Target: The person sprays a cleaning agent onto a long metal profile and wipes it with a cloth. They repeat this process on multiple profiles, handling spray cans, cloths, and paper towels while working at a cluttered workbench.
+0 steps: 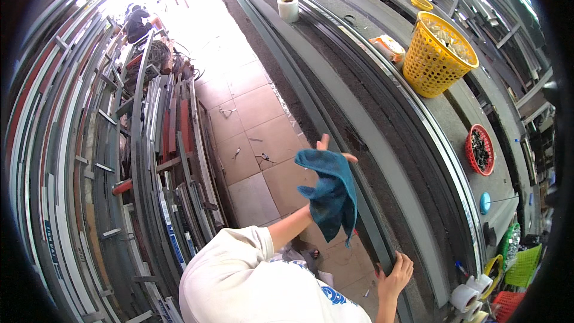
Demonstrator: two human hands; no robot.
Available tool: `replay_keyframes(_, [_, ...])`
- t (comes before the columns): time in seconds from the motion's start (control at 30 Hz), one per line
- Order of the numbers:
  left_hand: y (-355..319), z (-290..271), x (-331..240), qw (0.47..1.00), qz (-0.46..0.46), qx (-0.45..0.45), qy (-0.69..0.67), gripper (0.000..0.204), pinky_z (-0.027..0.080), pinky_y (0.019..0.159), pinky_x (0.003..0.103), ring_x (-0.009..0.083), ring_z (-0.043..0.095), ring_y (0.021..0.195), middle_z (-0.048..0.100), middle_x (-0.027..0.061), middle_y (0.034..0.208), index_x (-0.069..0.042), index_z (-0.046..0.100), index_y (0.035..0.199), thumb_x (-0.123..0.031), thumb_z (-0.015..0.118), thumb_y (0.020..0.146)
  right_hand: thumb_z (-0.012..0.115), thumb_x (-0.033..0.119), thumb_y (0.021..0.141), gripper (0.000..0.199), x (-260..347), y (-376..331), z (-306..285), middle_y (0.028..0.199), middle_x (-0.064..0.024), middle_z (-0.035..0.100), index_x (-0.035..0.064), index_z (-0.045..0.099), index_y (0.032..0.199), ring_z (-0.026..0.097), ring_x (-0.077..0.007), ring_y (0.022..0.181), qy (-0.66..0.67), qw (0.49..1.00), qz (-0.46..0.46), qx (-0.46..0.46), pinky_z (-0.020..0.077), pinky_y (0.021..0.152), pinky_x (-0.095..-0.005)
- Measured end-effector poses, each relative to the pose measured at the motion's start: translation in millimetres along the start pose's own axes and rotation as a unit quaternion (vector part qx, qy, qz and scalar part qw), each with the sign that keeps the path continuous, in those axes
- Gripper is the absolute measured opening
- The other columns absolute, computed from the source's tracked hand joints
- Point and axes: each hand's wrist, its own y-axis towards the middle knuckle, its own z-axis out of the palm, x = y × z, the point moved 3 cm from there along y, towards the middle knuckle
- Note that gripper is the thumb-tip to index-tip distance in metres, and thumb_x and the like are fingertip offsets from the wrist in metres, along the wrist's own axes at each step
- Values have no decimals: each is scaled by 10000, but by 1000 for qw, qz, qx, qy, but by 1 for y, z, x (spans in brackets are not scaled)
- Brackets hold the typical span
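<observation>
racked profiles (66, 143) (some blue-labelled); teal cloth (336, 194) drapes left hand (323, 142)

Teal cloth (335, 194) draping in loose folds, corners hanging; long dark-grey bar (374, 218) running near right to far left.

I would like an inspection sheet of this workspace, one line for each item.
Surface: long grey bench, lengthwise profiles on it.
Job's things: teal cloth, crumpled; long dark-grey profile.
Clutter: yellow basket, red basket of small dark parts, white roll.
Hands: left hand mostly covered by the cloth; right hand touching the profile.
Cables: dark coiled bundle at left, possibly cable.
Surroundings: tiled floor, racked bars at left.
</observation>
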Motion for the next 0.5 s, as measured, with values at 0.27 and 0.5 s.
replay_keyframes(0.27, [54, -61, 25, 753, -228, 60, -614, 433, 485, 927, 216, 89, 591, 913, 597, 18, 1054, 5, 385, 1472, -56, 437, 1047, 778, -64, 562, 678, -10, -5, -11, 1179, -186, 530, -15, 544, 1196, 541, -396, 1090, -1, 999, 31, -9, 423, 929, -487])
replay_keyframes(0.5, [33, -72, 64, 594, -279, 95, -748, 572, 503, 944, 264, 156, 615, 960, 585, 42, 1044, 22, 257, 1520, -141, 506, 1031, 806, 27, 508, 739, -19, -6, -18, 1162, -176, 543, 3, 549, 1200, 537, -382, 1097, -49, 997, 6, -58, 416, 920, -475])
